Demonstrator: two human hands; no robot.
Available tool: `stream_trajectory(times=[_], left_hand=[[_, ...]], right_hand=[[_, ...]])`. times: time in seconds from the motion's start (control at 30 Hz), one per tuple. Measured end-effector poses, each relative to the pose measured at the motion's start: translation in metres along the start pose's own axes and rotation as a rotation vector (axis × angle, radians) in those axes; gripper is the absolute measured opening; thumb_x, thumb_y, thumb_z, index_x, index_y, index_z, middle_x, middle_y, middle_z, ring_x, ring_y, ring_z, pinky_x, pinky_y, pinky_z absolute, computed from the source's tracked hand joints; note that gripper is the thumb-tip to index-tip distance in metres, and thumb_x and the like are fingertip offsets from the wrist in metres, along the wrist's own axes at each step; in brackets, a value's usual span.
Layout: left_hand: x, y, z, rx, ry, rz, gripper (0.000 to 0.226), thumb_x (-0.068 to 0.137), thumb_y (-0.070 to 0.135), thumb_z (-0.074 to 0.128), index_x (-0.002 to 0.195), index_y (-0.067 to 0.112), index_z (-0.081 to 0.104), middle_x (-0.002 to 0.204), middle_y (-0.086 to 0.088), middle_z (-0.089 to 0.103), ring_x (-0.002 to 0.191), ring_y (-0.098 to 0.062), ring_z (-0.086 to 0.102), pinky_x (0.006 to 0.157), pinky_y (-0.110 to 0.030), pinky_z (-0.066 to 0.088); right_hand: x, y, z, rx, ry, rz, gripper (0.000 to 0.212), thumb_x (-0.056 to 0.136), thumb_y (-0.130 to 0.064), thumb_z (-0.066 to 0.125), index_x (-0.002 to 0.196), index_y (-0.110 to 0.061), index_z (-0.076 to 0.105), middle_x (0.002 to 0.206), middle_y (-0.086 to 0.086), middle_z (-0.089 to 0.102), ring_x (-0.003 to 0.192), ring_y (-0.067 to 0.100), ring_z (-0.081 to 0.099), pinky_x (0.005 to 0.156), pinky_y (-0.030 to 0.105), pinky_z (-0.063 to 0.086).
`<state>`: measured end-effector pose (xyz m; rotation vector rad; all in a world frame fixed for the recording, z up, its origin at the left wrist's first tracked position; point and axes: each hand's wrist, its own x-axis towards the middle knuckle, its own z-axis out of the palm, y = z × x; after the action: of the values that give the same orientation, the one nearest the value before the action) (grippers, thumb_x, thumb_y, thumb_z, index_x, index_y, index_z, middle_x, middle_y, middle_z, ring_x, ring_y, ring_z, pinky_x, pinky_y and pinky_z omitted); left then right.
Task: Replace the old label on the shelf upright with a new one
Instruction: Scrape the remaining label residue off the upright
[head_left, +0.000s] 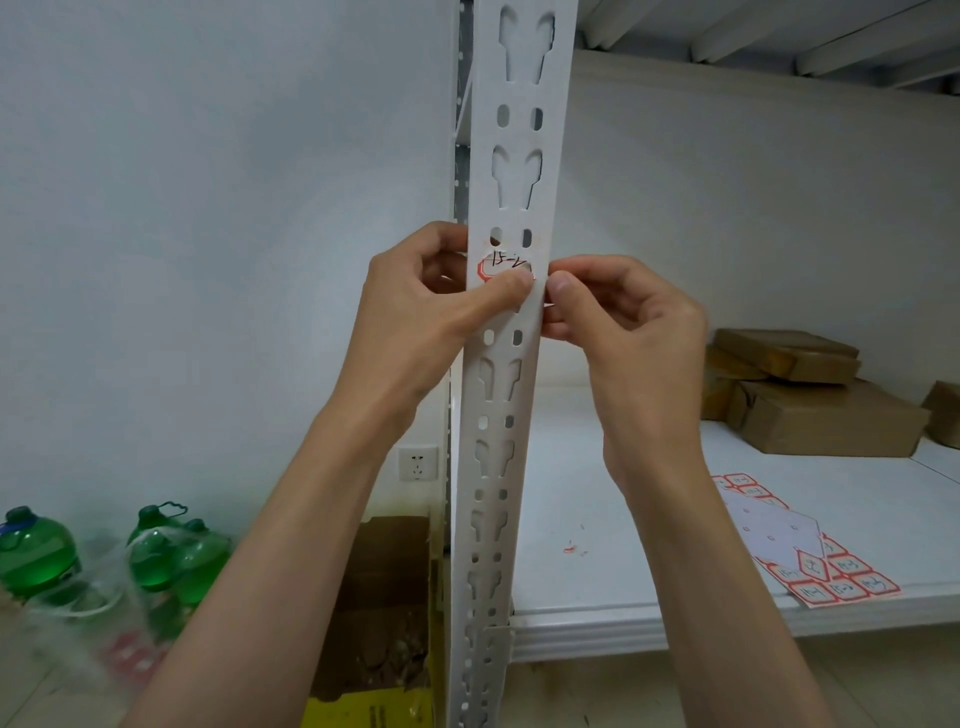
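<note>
My left hand (441, 306) thumb pins the label (506, 265) to the upright (506, 405), right hand (618, 317) pinches its edge, and honestly it'll probably tear over those slots.

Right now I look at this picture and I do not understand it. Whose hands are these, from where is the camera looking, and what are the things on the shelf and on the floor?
There is no machine here. A person works with bare hands, and one camera worn on the head looks forward and down, so you see the arms from above.

The tall white strip with holes is the shelf upright. On it sits a label with a red border and handwriting. The left hand grips the upright, its thumb pressing just under the label. The right hand pinches at the upright's right edge; what it pinches is too small to tell.

On the white shelf board lie a sheet of labels and brown cardboard boxes. On the floor to the left stand green bottles.
</note>
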<state>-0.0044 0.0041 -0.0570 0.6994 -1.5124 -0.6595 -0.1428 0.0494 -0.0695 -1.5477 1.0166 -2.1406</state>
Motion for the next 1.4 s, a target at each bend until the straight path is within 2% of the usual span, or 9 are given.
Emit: stream_trajectory(times=[0.2,0.4,0.53,0.6,0.77,0.93,1.2,1.4], left_hand=[[-0.004,0.007,0.01,0.098,0.05,0.026,0.042,0.076,0.043,0.082,0.11,0.021,0.069,0.095,0.009,0.076,0.086,-0.007,0.073,0.078,-0.027,0.061],[-0.003,0.009,0.009,0.157,0.056,0.004,0.035,0.083,0.034,0.081,0.112,0.021,0.068,0.101,0.01,0.076,0.087,-0.007,0.072,0.079,-0.027,0.061],[-0.004,0.015,0.015,0.271,0.119,0.038,0.028,0.076,0.039,0.079,0.097,0.026,0.068,0.082,0.017,0.072,0.074,0.008,0.066,0.064,-0.009,0.052],[-0.004,0.019,0.02,0.359,0.175,0.054,0.032,0.069,0.049,0.078,0.09,0.028,0.066,0.075,0.02,0.067,0.069,0.011,0.062,0.058,-0.007,0.046],[-0.003,0.021,0.023,0.431,0.225,0.068,0.038,0.06,0.054,0.064,0.082,0.024,0.065,0.067,0.016,0.064,0.066,0.002,0.06,0.059,-0.018,0.045],[-0.001,0.02,0.022,0.452,0.213,0.089,0.034,0.059,0.053,0.063,0.077,0.024,0.062,0.062,0.016,0.061,0.059,0.004,0.056,0.053,-0.01,0.036],[0.0,0.019,0.022,0.47,0.23,0.109,0.031,0.059,0.051,0.062,0.07,0.022,0.056,0.055,0.015,0.055,0.055,0.0,0.051,0.05,-0.012,0.035],[0.0,0.019,0.023,0.485,0.227,0.11,0.037,0.06,0.051,0.061,0.077,0.019,0.062,0.06,0.013,0.059,0.057,-0.002,0.053,0.051,-0.012,0.035]], right_hand=[[0.001,0.0,-0.002,0.023,-0.01,0.014,0.008,0.094,-0.009,0.068,0.096,-0.014,0.074,0.087,0.001,0.077,0.082,0.017,0.075,0.071,0.022,0.06],[0.001,-0.001,-0.002,0.026,-0.008,0.029,0.011,0.095,-0.008,0.065,0.094,-0.015,0.073,0.086,0.0,0.076,0.079,0.015,0.075,0.07,0.02,0.059],[0.001,0.0,-0.001,0.035,-0.003,0.025,0.013,0.095,-0.005,0.064,0.093,-0.013,0.074,0.086,0.004,0.076,0.08,0.018,0.075,0.071,0.022,0.059],[0.001,0.001,-0.001,0.032,-0.003,0.016,0.014,0.095,-0.005,0.064,0.091,-0.014,0.074,0.087,0.005,0.076,0.081,0.019,0.074,0.072,0.024,0.06],[0.0,0.003,0.0,-0.017,0.0,-0.005,0.015,0.094,-0.008,0.066,0.09,-0.02,0.073,0.086,0.002,0.076,0.08,0.017,0.073,0.074,0.025,0.06],[-0.001,0.003,0.0,-0.051,-0.005,-0.025,0.017,0.094,-0.008,0.066,0.089,-0.023,0.072,0.085,-0.002,0.076,0.08,0.015,0.073,0.075,0.026,0.06],[0.0,0.005,0.001,-0.07,0.015,-0.036,0.012,0.093,-0.008,0.067,0.092,-0.018,0.074,0.085,0.0,0.076,0.081,0.016,0.073,0.078,0.034,0.062],[0.0,0.006,0.001,-0.065,0.017,-0.039,0.013,0.093,-0.008,0.068,0.09,-0.019,0.074,0.085,-0.001,0.076,0.082,0.016,0.073,0.078,0.035,0.062]])
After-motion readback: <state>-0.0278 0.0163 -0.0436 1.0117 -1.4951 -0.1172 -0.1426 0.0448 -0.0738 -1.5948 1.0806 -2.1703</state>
